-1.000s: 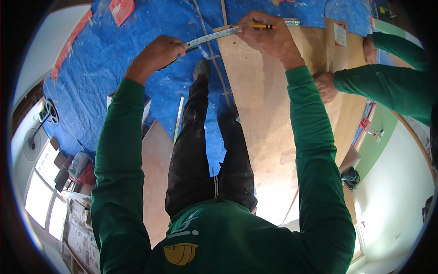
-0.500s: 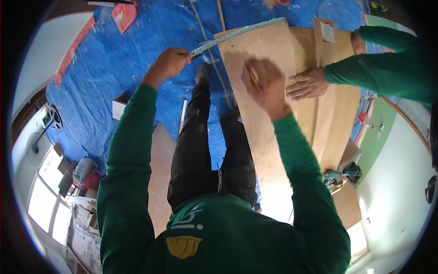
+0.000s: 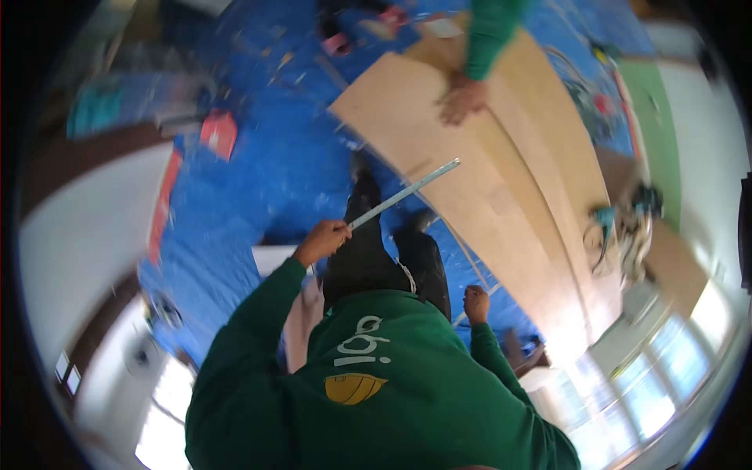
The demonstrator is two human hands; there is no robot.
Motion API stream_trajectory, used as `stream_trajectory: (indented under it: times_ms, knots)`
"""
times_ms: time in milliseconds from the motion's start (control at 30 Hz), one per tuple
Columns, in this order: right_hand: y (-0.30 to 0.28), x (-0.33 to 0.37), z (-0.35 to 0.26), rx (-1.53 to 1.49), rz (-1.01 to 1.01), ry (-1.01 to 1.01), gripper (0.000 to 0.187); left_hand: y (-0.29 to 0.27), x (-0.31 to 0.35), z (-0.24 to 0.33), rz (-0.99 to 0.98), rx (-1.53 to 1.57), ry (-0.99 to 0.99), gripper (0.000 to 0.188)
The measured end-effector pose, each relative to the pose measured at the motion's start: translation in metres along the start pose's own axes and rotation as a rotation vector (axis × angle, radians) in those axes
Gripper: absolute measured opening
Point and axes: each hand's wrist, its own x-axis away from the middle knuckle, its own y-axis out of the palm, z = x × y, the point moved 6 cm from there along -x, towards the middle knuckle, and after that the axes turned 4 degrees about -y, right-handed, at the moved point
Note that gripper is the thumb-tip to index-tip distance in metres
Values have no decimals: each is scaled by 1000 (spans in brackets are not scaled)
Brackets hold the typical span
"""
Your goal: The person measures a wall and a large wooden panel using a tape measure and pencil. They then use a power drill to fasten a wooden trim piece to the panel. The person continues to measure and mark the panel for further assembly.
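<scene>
A metal ruler (image 3: 407, 193) slants up and to the right from my left hand (image 3: 323, 241), which is closed on its near end. Its far end reaches over the edge of a large plywood board (image 3: 439, 157). My right hand (image 3: 475, 304) is low, beside my thigh, with its fingers curled; what they hold, if anything, is hidden. A co-worker's hand (image 3: 464, 100), blurred, is at the upper part of the board, below a green sleeve (image 3: 493, 35).
More wooden panels (image 3: 540, 102) lie to the right of the plywood. A teal power tool (image 3: 603, 217) rests near the right edge of the boards. Blue sheeting (image 3: 258, 102) covers the floor. A red dustpan-like piece (image 3: 218, 133) lies at the upper left.
The ruler has come away from the board's far edge with my left hand. My right hand, earlier over the board with a yellow pencil, has dropped toward me. The view has turned.
</scene>
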Motion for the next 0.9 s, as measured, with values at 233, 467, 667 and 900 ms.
stream_trajectory:
  times_ms: [233, 467, 667, 900]
  knots:
    - [27, 87, 76, 112, 198, -37, 22, 94, -3, 76, -154, -95, 36, 28]
    - [74, 212, 196, -568, 569, 241, 29, 263, 27, 80, -304, -580, 97, 28]
    - [112, 268, 295, -710, 613, 406, 33, 390, 53, 72, -444, -740, 148, 28]
    - [92, 242, 357, -974, 634, 406, 30, 553, 78, 108, -565, -783, 157, 29]
